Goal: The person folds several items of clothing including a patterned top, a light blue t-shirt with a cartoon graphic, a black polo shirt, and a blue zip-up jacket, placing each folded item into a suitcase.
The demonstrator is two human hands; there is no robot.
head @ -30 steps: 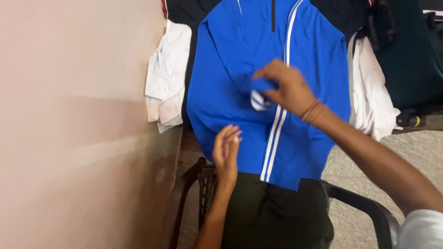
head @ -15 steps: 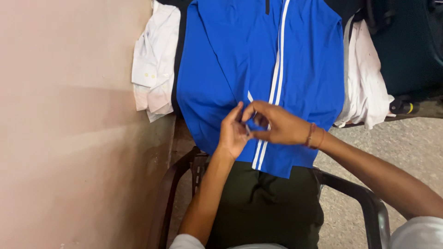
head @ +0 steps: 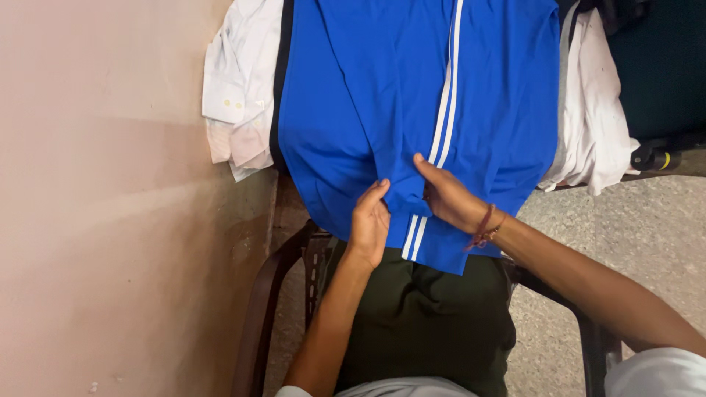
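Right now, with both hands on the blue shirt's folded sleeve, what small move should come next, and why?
Probably press the sleeve fold flat. The left hand and right hand pinch the sleeve end, which lies over the blue shirt beside its white stripes, and creases still run up from it.

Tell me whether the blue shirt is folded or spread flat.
Partly folded: the blue shirt lies spread, but one sleeve is laid across it, its end pinched by the left hand and right hand.

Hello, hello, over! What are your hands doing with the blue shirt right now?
Left hand and right hand both pinching a fold of the blue shirt. Shirt spread flat, white stripes up. White garment alongside, nothing blocking.
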